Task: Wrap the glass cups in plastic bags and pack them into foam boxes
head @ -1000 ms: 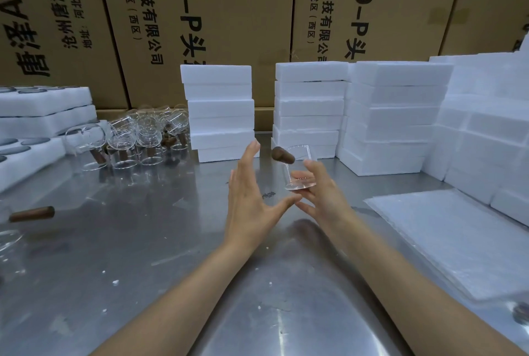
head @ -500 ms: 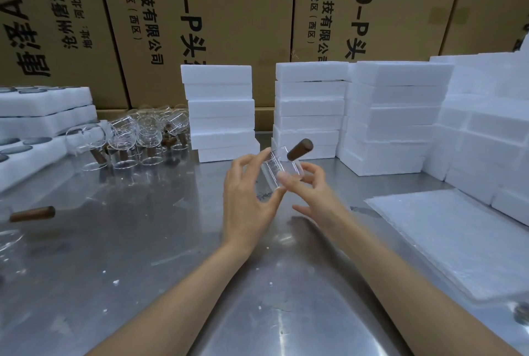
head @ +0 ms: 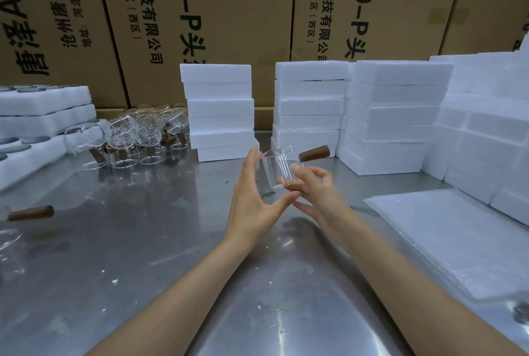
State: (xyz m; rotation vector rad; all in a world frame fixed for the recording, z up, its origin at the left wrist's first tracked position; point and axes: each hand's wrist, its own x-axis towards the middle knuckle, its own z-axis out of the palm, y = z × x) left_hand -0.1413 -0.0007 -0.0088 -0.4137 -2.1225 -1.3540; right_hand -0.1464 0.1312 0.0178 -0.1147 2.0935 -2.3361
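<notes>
Left hand (head: 252,201) open, fingers straight; right hand (head: 317,189) fingers pinching.

Printed brown cartons (head: 229,26) wall the back of a steel table (head: 143,241).

A glass cup (head: 7,237) at the left edge is cut off; the carton lettering (head: 28,49) runs out of frame; the clustered cups (head: 137,135) overlap, uncountable.

A scuffed steel bench (head: 143,255), flecked with white crumbs, is seen loaded with packing stock. Stacks of white foam boxes (head: 310,109) are ranged along its back and right side, glass cups with wooden handles (head: 137,138) are clustered at back left, and a pile of clear plastic bags (head: 455,238) is laid flat at right.
</notes>
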